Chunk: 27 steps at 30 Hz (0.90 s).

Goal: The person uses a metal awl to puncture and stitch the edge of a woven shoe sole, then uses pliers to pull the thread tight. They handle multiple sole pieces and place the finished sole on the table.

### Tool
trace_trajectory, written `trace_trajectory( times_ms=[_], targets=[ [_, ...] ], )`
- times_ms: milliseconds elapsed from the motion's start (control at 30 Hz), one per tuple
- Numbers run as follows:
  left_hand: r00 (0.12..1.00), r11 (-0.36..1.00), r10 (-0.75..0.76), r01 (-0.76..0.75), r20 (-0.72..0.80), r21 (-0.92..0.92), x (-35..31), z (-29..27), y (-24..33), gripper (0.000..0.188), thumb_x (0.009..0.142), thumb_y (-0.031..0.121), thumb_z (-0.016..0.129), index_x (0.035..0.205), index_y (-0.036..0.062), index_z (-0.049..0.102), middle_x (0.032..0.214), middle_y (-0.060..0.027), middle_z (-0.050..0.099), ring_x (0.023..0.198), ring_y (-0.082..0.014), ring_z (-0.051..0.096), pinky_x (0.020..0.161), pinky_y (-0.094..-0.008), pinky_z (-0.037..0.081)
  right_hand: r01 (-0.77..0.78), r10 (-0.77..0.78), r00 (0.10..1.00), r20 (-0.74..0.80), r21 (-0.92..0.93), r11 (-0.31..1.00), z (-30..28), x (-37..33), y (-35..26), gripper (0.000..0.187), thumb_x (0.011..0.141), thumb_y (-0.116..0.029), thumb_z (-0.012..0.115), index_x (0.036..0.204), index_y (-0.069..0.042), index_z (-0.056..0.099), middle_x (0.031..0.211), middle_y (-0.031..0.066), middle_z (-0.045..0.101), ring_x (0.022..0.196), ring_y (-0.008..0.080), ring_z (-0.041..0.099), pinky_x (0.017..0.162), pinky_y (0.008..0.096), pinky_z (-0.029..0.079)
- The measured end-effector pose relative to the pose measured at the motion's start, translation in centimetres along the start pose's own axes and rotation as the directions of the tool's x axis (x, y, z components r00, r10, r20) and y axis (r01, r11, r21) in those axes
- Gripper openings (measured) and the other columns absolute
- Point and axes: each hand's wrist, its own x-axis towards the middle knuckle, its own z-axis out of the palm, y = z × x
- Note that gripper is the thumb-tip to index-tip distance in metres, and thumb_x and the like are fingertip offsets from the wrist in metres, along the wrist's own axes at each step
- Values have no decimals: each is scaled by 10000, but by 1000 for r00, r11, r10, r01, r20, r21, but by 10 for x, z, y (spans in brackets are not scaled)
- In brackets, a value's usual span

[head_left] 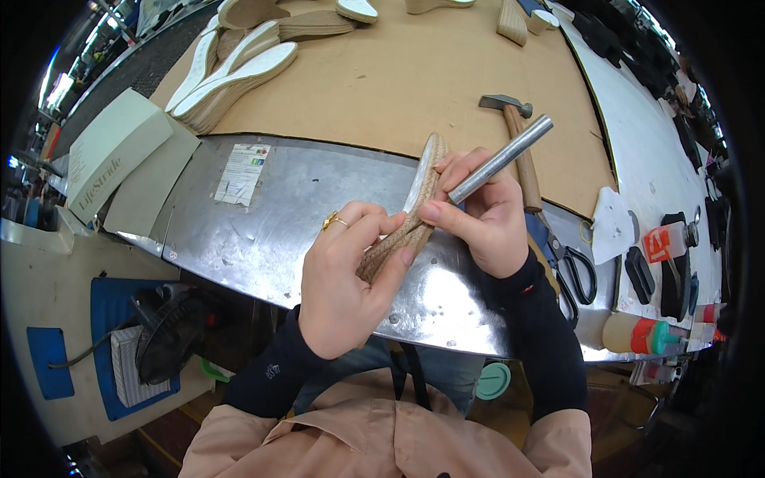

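Observation:
Over the metal worktop, a wedge shoe sole with a woven, straw-coloured side and a white top is held on a slant between both hands. My left hand closes round its lower end, thumb on one side and fingers on the other. A smooth metal rod lies in the grip of my right hand, pointing up and to the right. The right thumb tip presses near the woven side of the sole, and the rod's lower end is close to it. Whether the rod touches the sole I cannot tell.
A hammer lies just beyond my right hand, with black scissors nearer. Several wedge soles are piled on the cardboard sheet. An opened box stands left, a fan below it. Bottles sit at the right.

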Motion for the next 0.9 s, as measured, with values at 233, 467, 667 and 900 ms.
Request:
trace_trajectory(
  times_ms=[233,467,667,900],
  targets=[
    [999,998,-38,38,-2,-47,0,1,1,255,767,39,696,1009,-15,635,932,-136,606,803,-282,620,719,-339,495,-42,34,998,44,197,980,-12,5,3,286,769,-4,777,934,-50,548,800,28,598,1017,170,538,971,325,392],
    [1000,999,-31,31,1,-43,0,-2,0,293,755,52,707,1035,-10,650,966,-138,625,835,-293,638,743,-339,499,19,-21,1000,18,112,993,-8,2,5,300,750,8,780,912,-59,538,800,35,599,962,154,548,959,328,397],
    [1000,1000,-5,5,-5,11,-1,-5,0,277,753,43,698,1022,-15,665,976,-149,631,851,-314,639,744,-344,500,-14,6,998,69,115,993,-13,12,9,302,750,7,775,899,-68,524,921,41,552,893,138,541,834,275,436],
    [997,996,0,-6,-74,-85,2,0,-3,239,768,30,680,1000,-26,668,913,-159,635,812,-308,648,717,-334,502,-11,5,998,65,96,995,-17,17,8,301,755,-20,762,876,-106,501,794,14,575,802,129,542,994,360,368]
  ],
)
